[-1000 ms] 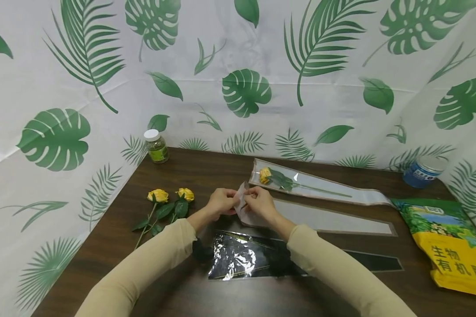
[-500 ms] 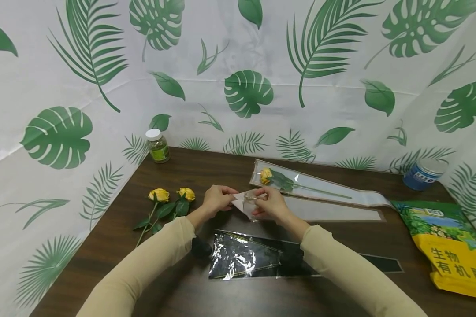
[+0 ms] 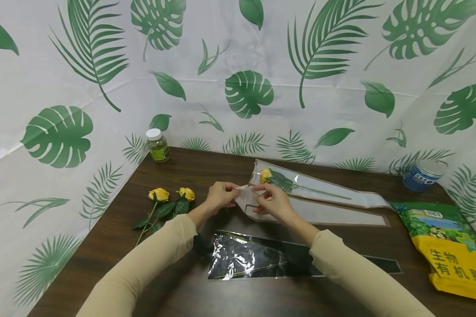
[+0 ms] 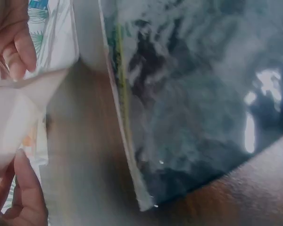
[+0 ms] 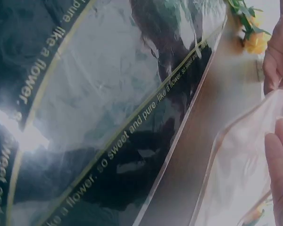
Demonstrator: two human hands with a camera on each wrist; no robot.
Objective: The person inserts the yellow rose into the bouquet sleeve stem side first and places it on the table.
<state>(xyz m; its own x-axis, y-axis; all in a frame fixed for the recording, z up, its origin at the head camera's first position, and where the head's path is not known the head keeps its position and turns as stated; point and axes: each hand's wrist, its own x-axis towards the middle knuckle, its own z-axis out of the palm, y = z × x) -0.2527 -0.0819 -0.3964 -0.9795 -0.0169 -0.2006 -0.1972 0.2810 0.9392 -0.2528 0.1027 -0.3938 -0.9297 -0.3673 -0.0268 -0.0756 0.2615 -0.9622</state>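
My left hand point(image 3: 221, 196) pinches the near-left corner of the wide end of a white, clear-fronted flower sleeve point(image 3: 333, 214). At the same wide end my right hand point(image 3: 277, 204) holds the film with bent fingers and thumb, and the mouth between the hands is bowed and creased. In the right wrist view the sleeve's pinkish edge point(image 5: 212, 155) runs down beside the fingers. Behind it lies another white sleeve point(image 3: 365, 197) with one yellow rose point(image 3: 265, 175) inside. A black flower sleeve point(image 3: 242, 257) with gold lettering lies flat in front of both hands.
Two yellow roses point(image 3: 158, 194) with leafy stems lie left of the left forearm. A white-lidded jar point(image 3: 158, 146) stands at the back left. On the right are a blue tin point(image 3: 422, 175) and a yellow-green fertilizer bag point(image 3: 448, 251). A leaf-print cloth point(image 3: 206, 105) hangs behind the table.
The right hand has shifted right, away from the left hand, and the sleeve's wide end has spread between them. The left hand has stayed nearly in place.
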